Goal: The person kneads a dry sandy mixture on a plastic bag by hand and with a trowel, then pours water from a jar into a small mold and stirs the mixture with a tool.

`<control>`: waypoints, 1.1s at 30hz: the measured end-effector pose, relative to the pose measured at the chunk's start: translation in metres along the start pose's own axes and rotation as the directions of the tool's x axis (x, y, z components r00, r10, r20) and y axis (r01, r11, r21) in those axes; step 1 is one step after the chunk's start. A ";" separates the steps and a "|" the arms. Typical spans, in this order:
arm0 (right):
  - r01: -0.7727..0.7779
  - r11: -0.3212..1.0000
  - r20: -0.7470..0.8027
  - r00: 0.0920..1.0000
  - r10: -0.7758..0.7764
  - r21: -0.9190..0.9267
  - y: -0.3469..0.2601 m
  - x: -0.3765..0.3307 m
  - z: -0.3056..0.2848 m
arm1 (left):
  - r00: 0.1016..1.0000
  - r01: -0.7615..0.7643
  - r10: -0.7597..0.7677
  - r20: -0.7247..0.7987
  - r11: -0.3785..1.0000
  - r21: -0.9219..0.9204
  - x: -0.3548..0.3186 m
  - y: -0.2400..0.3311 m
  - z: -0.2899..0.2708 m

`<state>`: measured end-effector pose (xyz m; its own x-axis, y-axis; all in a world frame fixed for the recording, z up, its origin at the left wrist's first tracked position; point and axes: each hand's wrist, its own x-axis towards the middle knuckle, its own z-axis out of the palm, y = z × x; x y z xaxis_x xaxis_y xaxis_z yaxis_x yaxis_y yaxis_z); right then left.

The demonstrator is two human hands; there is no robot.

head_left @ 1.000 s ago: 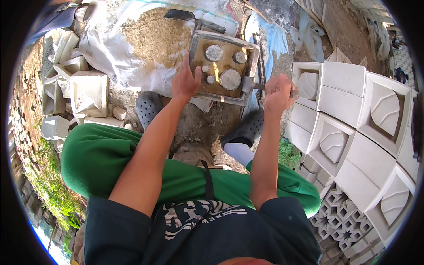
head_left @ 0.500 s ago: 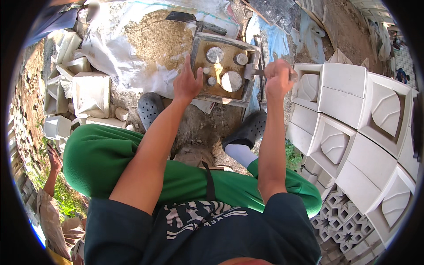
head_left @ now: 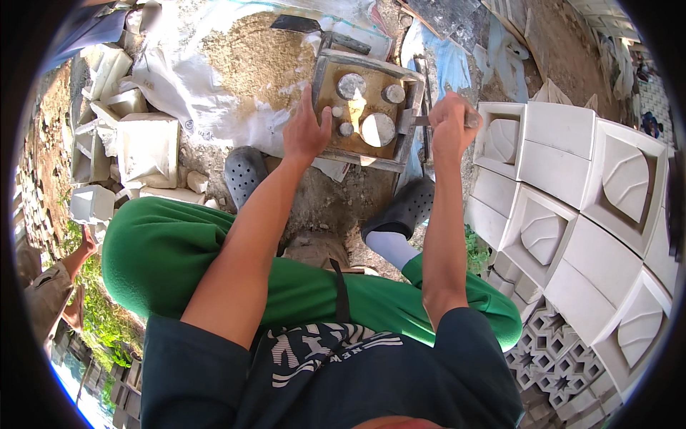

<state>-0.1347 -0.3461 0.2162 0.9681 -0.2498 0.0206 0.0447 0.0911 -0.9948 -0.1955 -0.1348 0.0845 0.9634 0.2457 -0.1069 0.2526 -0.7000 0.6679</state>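
Note:
A grey rectangular mould frame [head_left: 361,161] lies on the ground in front of me, filled with tan, damp-looking material. Several round grey discs of different sizes, among them a large disc [head_left: 378,130], sit in the fill. Against the frame's left side rests my left hand [head_left: 306,132], its fingers stretched out and thumb apart. My right hand [head_left: 450,123] is closed around a short-handled tool [head_left: 420,121]; its metal end points at the frame's right side. Whether it is a hammer or a trowel, I cannot tell.
Beyond the frame lies a dark-bladed tool [head_left: 295,23]. Sand [head_left: 246,53] is heaped on white sheeting at the far left. Pale cast blocks [head_left: 557,132] stand stacked at right, and more box-shaped pieces [head_left: 148,146] at left. Another person's arm [head_left: 80,254] shows at the left edge.
The tool's end has shifted slightly against the frame's right side. My left hand stays by the frame. The person at the left edge has moved.

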 end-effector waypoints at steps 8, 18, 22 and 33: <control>0.118 0.985 -0.106 0.989 -0.105 0.125 0.004 -0.039 -0.020 | 0.999 -0.013 0.013 -0.030 1.000 -0.012 0.000 -0.002 0.001; 0.047 0.993 0.034 0.998 -0.051 0.112 0.006 0.001 -0.008 | 0.999 0.007 -0.007 0.037 1.000 0.011 0.000 0.002 -0.003; 0.193 0.975 0.078 0.976 -0.202 0.109 0.023 0.007 -0.020 | 1.000 -0.005 0.004 0.030 1.000 0.011 0.001 0.006 0.000; 0.109 0.993 -0.019 0.994 -0.109 0.043 0.016 -0.031 -0.017 | 0.996 0.051 -0.052 0.079 0.999 0.008 0.002 0.009 -0.004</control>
<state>-0.1679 -0.3531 0.1977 0.9526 -0.2764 0.1267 0.1609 0.1047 -0.9814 -0.1919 -0.1382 0.0934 0.9530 0.2282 -0.1992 0.3026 -0.6921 0.6553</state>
